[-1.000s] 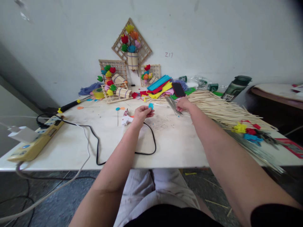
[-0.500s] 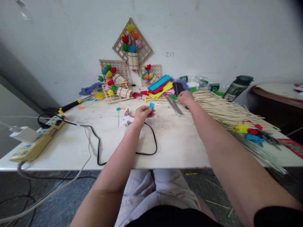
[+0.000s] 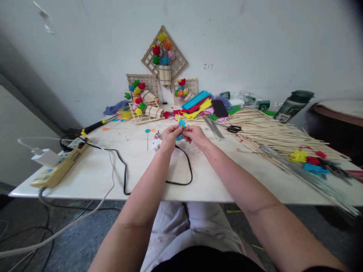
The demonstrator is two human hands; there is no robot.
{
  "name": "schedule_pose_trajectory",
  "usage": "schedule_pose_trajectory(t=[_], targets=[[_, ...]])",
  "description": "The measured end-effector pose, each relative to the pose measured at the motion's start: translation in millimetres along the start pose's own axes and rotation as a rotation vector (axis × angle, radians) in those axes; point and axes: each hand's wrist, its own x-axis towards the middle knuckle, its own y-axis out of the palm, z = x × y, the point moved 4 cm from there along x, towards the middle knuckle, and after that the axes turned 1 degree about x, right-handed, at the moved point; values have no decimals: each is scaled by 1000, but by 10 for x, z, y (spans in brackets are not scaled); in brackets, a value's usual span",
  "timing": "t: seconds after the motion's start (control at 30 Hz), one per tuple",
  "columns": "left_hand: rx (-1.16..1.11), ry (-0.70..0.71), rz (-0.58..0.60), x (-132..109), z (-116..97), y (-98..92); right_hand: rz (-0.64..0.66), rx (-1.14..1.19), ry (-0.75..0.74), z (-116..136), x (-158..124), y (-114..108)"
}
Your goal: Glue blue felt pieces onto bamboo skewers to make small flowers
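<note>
Over the middle of the table, both hands meet at small blue pieces that look like felt or paper. A rounded blue piece (image 3: 182, 123) shows above the fingertips, and a bit more blue shows just below them. My left hand (image 3: 170, 137) pinches the blue piece from the left side. Thumb and fingers of my right hand (image 3: 196, 136) are closed on it from the right; the exact grip is too small to see. Beneath and left of my left hand lies a white glue gun (image 3: 156, 142), partly hidden. A blue disc on a thin wire (image 3: 147, 131) rests farther left.
Black scissors (image 3: 234, 129), a dark phone (image 3: 219, 108) and loose wires (image 3: 214, 127) lie right of my hands. Many thin sticks (image 3: 272, 130) cover the right side. Flower lattice panels (image 3: 165, 53) stand at the back. A power strip (image 3: 61, 162) with cords occupies the left.
My right hand has come back left from beside the phone and wires to join my left hand at the blue piece. The scissors now show uncovered on the table.
</note>
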Motion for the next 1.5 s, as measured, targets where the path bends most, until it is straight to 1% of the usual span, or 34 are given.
schedule_pose_trajectory(t=[0.07, 0.13, 0.2, 0.27, 0.3, 0.33, 0.37, 0.47, 0.53, 0.67, 0.83, 1.0, 1.1, 1.3, 1.5], targets=[[53, 20, -11, -2, -13, -10, 35, 11, -5, -49, -46, 43], [122, 47, -38, -6, -37, -25, 58, 5, -13, -61, -70, 20], [184, 64, -58, -9, -63, -41, 132, -33, -7, -49, -84, -24], [234, 68, -64, -13, -88, -51, 235, -91, 14, -29, -94, -81], [255, 67, -57, -17, -98, -52, 258, -110, 21, -17, -94, -124], [275, 62, -39, -23, -104, -46, 241, -108, 19, -2, -86, -180], [292, 54, -9, -31, -104, -34, 193, -87, 7, 16, -72, -245], [311, 17, 119, -62, -73, 27, 15, 26, -50, 57, -26, -419], [312, -8, 199, -81, -33, 66, -32, 93, -75, 69, 0, -474], [315, -71, 294, -97, 53, 101, -27, 171, -75, 73, 26, -483], [297, -137, 344, -117, 81, 123, 11, 185, -78, 80, 22, -443], [307, -167, 398, -153, 66, 167, -12, 173, -52, 77, 21, -440], [313, -170, 411, -158, 71, 172, -31, 149, -59, 82, 24, -455], [328, -156, 433, -163, 78, 173, -28, 92, -90, 107, 18, -469], [313, -137, 426, -153, 104, 173, -62, 51, -123, 144, 7, -460]])
